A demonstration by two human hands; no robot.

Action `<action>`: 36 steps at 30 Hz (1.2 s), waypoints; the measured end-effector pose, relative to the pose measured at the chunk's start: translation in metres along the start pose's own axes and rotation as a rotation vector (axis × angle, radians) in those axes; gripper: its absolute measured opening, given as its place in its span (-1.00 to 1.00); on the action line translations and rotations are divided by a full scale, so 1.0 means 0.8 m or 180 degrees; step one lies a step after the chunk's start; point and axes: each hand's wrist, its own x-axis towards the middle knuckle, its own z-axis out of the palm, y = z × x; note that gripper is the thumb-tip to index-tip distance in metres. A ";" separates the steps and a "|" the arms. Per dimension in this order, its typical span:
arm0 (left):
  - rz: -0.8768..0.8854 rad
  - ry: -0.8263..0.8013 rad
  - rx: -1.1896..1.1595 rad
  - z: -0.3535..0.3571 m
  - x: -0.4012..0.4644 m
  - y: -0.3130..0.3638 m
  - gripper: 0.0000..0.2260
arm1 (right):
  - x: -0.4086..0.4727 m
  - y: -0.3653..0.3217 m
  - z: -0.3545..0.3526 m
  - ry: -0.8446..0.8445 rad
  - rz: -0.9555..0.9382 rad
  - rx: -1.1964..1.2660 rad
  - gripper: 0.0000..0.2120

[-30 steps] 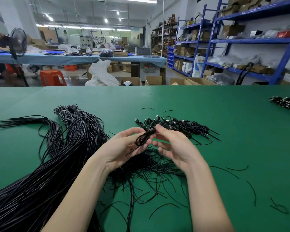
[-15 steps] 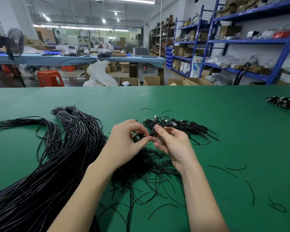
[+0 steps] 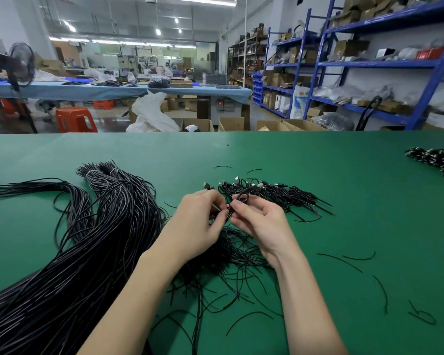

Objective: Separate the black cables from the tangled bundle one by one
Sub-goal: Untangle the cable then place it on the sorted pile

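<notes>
Held cable: a small looped black cable (image 3: pixel 237 201) sits between both hands just above the bench, about frame centre, touching the near edge of the connector pile.
Left hand (image 3: pixel 199 226): fingers curled, thumb and forefinger tips pinching the lower end of the looped cable.
Right hand (image 3: pixel 260 221): fingers curled, pinching the same cable from the 3 o'clock side; fingertips of the two hands nearly meet. Exact number of strands held is hard to make out, possibly more than one.
Tangled bundle (image 3: pixel 231 260): loose thin black cables heaped under and at 6 o'clock of the hands, strands spraying outward over the bench.
Connector pile (image 3: pixel 274 194): short cables with metal-tipped plugs, at 1 o'clock of the hands, ends pointing toward 4 o'clock.
Long cable bundle (image 3: pixel 92 242): thick sheaf of long black cables running from 11 o'clock down to the lower left corner; white ties near its far end.
Stray pieces (image 3: pixel 344 261): single cut strands scattered at 4 o'clock, well apart from the hands.
Far pile (image 3: pixel 436 160): another dark cable heap at the right edge, 2 o'clock.
Bench (image 3: pixel 318 155): green surface carrying everything.
Beyond: blue shelving (image 3: pixel 385 62) with boxes at 1 o'clock; orange stool (image 3: pixel 75 120) at 10 o'clock.
</notes>
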 end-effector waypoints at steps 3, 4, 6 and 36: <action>-0.0119 -0.0158 -0.0127 -0.002 0.000 0.001 -0.97 | 0.001 0.001 -0.004 0.0008 0.0019 0.0205 -0.90; -0.0166 -0.0186 -0.0189 -0.003 -0.001 0.002 -0.96 | 0.002 0.002 -0.005 0.0006 0.0027 0.0262 -0.90; -0.0282 -0.0229 -0.0349 -0.004 -0.002 0.002 -0.94 | 0.001 0.002 -0.007 -0.0024 0.0053 0.0311 -0.90; -0.3308 -0.0786 -0.4696 -0.009 0.002 -0.020 -0.91 | -0.006 0.004 0.003 -0.0174 -0.1734 -0.2446 -0.73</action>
